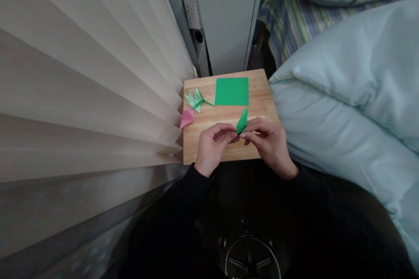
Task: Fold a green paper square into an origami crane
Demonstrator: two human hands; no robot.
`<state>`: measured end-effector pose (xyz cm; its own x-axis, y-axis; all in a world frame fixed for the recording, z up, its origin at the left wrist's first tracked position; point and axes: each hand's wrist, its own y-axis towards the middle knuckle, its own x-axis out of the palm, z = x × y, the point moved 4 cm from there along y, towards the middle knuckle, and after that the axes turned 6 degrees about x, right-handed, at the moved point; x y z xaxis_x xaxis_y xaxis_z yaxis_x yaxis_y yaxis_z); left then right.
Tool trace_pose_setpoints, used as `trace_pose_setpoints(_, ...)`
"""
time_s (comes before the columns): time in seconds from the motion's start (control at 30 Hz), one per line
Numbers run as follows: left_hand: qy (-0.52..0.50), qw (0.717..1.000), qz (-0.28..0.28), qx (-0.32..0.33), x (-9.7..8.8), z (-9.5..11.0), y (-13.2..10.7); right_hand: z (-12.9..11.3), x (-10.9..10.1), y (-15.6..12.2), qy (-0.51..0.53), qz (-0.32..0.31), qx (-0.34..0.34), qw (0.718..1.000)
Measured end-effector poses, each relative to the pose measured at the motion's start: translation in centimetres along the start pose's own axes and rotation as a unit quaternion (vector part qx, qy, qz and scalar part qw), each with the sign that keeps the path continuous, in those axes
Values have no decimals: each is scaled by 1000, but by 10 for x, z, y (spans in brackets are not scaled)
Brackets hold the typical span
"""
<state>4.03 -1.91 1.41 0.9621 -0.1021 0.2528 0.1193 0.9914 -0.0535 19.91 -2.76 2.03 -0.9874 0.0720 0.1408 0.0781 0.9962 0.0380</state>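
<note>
Pinching the lower end of a slim, pointed piece of folded bright-green paper (pixel 242 121) between thumbs and fingers, the person's left hand (pixel 213 146) and right hand (pixel 271 141) meet over a pale rectangular wooden board (pixel 209 117), the paper's tip pointing away beyond them. The fingertips hide the lower folds, so uneven pulling between the two pinches could tear the thin layers or set a crease askew. Beyond the left hand and to its left, a pink folded paper piece (pixel 187 117) overhangs the board's left edge; a careless sweep could knock it off. Farther beyond lie pale-green folded paper pieces (pixel 194 98). The flat green paper sheet (pixel 231 91) lies just beyond the tip, which might brush it. The right hand reaches past the board's right edge, towards a pale-blue puffy fabric duvet (pixel 327 100); bare wood beyond the left hand offers more room
</note>
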Motion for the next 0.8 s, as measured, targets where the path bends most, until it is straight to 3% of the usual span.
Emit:
trace_pose_setpoints(0.2, 15, 1000, 8, -11, -5, 6, 3, 1, 5, 3, 27, -66, 61, 996)
trace_pose_setpoints(0.47, 68, 998, 12, 11, 1, 11, 0, 7, 8, -5, 33, 1, 97, 995)
trace_pose_setpoints(0.8, 68, 997, 18, 35, 0, 11, 0, 7, 10, -5, 44, -4, 94, 995)
